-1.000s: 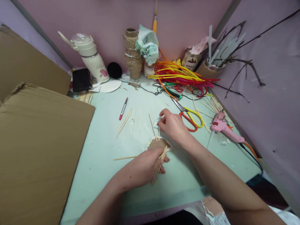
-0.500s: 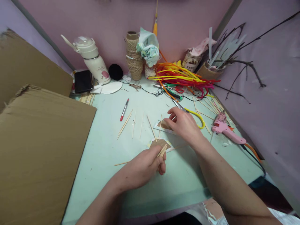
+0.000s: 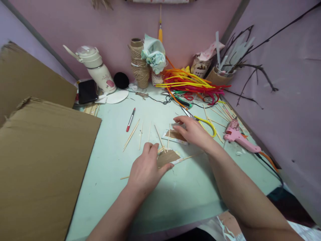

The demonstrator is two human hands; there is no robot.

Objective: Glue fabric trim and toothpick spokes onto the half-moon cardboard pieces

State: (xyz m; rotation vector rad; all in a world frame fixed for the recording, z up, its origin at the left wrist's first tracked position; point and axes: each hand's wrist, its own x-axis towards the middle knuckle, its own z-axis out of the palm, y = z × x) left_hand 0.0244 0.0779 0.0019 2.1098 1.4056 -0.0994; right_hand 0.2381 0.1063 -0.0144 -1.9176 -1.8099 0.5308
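Note:
My left hand (image 3: 147, 164) is over the left part of the nearer cardboard piece (image 3: 169, 158), thumb and fingers spread. Short stick ends (image 3: 161, 149) show beside its fingertips, at the piece's upper edge. My right hand (image 3: 192, 130) hovers with parted fingers by the farther cardboard piece (image 3: 176, 135), which has a pale patterned rim. Two thin sticks (image 3: 159, 136) slant down toward the nearer piece. More sticks (image 3: 131, 135) lie to the left, and one stick (image 3: 188, 157) reaches out to the right.
Yellow-handled scissors (image 3: 205, 124) lie beyond my right hand. A pink glue gun (image 3: 238, 135) is at the right. A red-and-silver pen (image 3: 130, 119) lies left of centre. Large cardboard sheets (image 3: 50, 150) stand at the left. Twine, a bottle (image 3: 101, 75) and colourful pipe cleaners (image 3: 190, 82) line the back.
My left hand has opened, and the bundle of short sticks it gripped is now down near the cardboard piece's upper edge. My right hand's fingers have spread a little. The view has shifted slightly.

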